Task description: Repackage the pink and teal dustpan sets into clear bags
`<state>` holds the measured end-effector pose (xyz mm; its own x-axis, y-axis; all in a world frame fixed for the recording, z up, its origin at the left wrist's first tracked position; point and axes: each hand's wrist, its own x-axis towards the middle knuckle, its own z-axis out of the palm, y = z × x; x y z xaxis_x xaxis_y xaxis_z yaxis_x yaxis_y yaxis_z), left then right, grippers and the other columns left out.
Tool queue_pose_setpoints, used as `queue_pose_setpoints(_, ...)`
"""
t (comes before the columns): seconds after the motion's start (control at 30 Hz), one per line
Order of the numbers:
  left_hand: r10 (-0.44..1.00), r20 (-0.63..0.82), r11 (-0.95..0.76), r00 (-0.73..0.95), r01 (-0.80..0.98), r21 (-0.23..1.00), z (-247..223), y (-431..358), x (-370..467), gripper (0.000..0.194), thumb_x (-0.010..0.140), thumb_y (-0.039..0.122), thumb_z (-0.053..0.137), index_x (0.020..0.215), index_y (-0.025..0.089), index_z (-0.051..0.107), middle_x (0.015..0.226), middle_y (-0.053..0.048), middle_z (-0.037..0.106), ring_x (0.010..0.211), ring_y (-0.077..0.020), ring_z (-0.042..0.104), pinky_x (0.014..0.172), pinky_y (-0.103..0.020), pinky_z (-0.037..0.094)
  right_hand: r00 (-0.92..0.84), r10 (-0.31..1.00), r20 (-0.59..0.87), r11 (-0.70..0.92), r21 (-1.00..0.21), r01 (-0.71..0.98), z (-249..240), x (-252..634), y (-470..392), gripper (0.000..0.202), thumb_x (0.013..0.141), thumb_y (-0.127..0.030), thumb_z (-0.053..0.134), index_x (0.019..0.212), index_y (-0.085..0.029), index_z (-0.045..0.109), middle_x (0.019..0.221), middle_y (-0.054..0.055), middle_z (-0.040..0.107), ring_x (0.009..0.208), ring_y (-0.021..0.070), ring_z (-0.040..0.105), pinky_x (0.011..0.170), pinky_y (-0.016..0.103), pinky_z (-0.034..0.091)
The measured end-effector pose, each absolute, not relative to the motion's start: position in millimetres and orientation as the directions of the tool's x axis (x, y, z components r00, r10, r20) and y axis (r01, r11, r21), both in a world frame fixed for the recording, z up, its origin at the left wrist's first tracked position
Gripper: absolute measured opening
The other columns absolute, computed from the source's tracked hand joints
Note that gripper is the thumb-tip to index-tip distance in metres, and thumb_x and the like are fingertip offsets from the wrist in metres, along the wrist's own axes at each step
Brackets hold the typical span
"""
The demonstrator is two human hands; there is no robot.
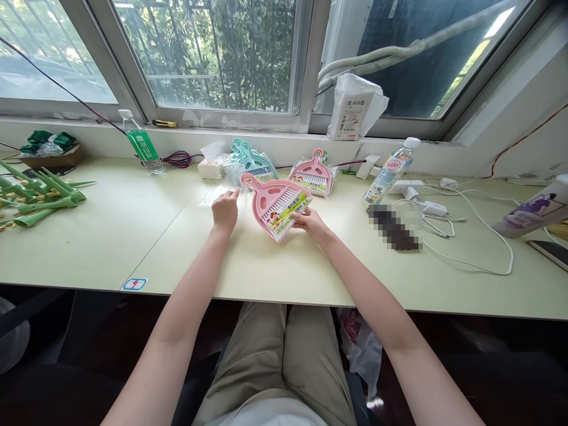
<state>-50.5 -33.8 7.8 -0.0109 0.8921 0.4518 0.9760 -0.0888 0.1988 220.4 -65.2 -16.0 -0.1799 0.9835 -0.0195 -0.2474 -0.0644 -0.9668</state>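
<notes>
My right hand (311, 222) grips the lower right edge of a pink mini dustpan and brush set (278, 207), thumb in front of its yellow-green label. The set is held tilted above the table, handle toward the upper left. My left hand (225, 209) is closed just left of that handle; what its fingers hold, if anything, is hidden. Beside it lies a piece of clear plastic film (213, 196). Behind the held set are turquoise dustpan sets (251, 158) in clear wrapping and another wrapped pink dustpan set (314, 176).
The pale table (177, 254) runs along a window. Left stand green plastic stems (48, 198), a green-labelled bottle (142, 145) and a tissue pack (212, 168). On the right are a drink bottle (391, 171), a pixelated dark item (394, 228), white cables (488, 271) and a purple-printed tumbler (535, 207).
</notes>
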Motion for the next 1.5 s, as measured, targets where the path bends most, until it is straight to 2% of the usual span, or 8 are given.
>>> queue_pose_setpoints(0.2, 0.936, 0.336, -0.135, 0.107, 0.989, 0.064, 5, -30, -51, 0.054, 0.091, 0.003, 0.032, 0.130, 0.018, 0.066, 0.108, -0.018, 0.070, 0.102, -0.0328, 0.064, 0.081, -0.040, 0.047, -0.225, 0.974, 0.015, -0.042, -0.968, -0.246, -15, 221, -66, 0.041, 0.062, -0.030, 0.088, 0.096, -0.018, 0.070, 0.094, 0.006, 0.079, 0.076, 0.0184, 0.075, 0.070, 0.029, 0.064)
queue_pose_setpoints(0.33, 0.928, 0.373, -0.071, 0.018, 0.989, 0.129, 6, -29, -51, 0.050, 0.091, 0.005, 0.030, 0.125, 0.013, 0.067, 0.105, -0.021, 0.070, 0.101, -0.0339, 0.065, 0.082, -0.041, 0.048, -0.222, 0.974, -0.038, -0.082, -0.977, -0.194, -15, 221, -65, 0.037, 0.064, -0.024, 0.086, 0.096, -0.016, 0.071, 0.094, 0.007, 0.079, 0.076, 0.0188, 0.076, 0.069, 0.030, 0.065)
queue_pose_setpoints(0.47, 0.891, 0.446, -0.009, -0.081, 0.981, 0.195, 10, -30, -52, 0.053, 0.093, 0.009, 0.031, 0.138, 0.015, 0.059, 0.109, -0.020, 0.070, 0.102, -0.0331, 0.066, 0.083, -0.040, 0.049, -0.143, 0.985, -0.095, -0.119, -0.979, -0.168, -14, 222, -64, 0.028, 0.068, -0.016, 0.083, 0.093, -0.015, 0.071, 0.093, 0.007, 0.079, 0.074, 0.0180, 0.076, 0.073, 0.032, 0.066)
queue_pose_setpoints(0.6, 0.893, 0.443, 0.010, -0.074, 0.989, 0.145, 12, -32, -49, 0.060, 0.091, 0.006, 0.032, 0.149, 0.013, 0.046, 0.106, -0.020, 0.070, 0.099, -0.0304, 0.066, 0.081, -0.037, 0.050, -0.042, 0.994, -0.104, -0.110, -0.975, -0.193, -11, 222, -65, 0.025, 0.071, -0.011, 0.080, 0.092, -0.016, 0.068, 0.088, 0.005, 0.079, 0.070, 0.0168, 0.075, 0.073, 0.033, 0.066)
queue_pose_setpoints(0.77, 0.881, 0.473, -0.089, 0.025, 0.990, 0.113, 10, -35, -45, 0.061, 0.092, 0.005, 0.030, 0.147, 0.020, 0.051, 0.106, -0.016, 0.071, 0.103, -0.0289, 0.064, 0.080, -0.035, 0.049, 0.017, 0.994, -0.112, -0.107, -0.975, -0.195, -7, 221, -69, 0.021, 0.075, -0.013, 0.078, 0.092, -0.016, 0.067, 0.084, 0.005, 0.078, 0.067, 0.0161, 0.075, 0.070, 0.031, 0.066)
queue_pose_setpoints(1.0, 0.834, 0.529, -0.294, 0.155, 0.937, 0.188, 9, -39, -37, 0.053, 0.095, 0.009, 0.035, 0.138, 0.027, 0.061, 0.121, -0.012, 0.069, 0.112, -0.0299, 0.060, 0.087, -0.039, 0.049, -0.109, 0.988, -0.113, -0.126, -0.985, -0.116, -6, 212, -72, 0.025, 0.069, -0.012, 0.082, 0.090, -0.016, 0.069, 0.083, 0.006, 0.079, 0.066, 0.0181, 0.074, 0.073, 0.037, 0.067)
queue_pose_setpoints(1.13, 0.793, 0.524, -0.453, 0.309, 0.876, 0.168, 7, -40, -29, 0.048, 0.096, 0.011, 0.039, 0.136, 0.025, 0.062, 0.129, -0.012, 0.067, 0.123, -0.0297, 0.056, 0.092, -0.039, 0.050, -0.108, 0.992, -0.070, -0.084, -0.987, -0.135, -9, 206, -73, 0.026, 0.068, -0.017, 0.084, 0.090, -0.017, 0.069, 0.086, 0.005, 0.078, 0.071, 0.0188, 0.075, 0.077, 0.040, 0.067)
queue_pose_setpoints(1.5, 0.804, 0.532, -0.401, 0.263, 0.902, 0.160, 12, -44, -33, 0.057, 0.094, 0.006, 0.032, 0.142, 0.024, 0.057, 0.130, -0.009, 0.067, 0.119, -0.0257, 0.057, 0.092, -0.035, 0.052, 0.135, 0.989, -0.055, -0.014, -0.957, -0.290, -11, 214, -69, 0.022, 0.077, -0.013, 0.075, 0.095, -0.018, 0.063, 0.102, 0.005, 0.075, 0.084, 0.0167, 0.075, 0.087, 0.038, 0.066)
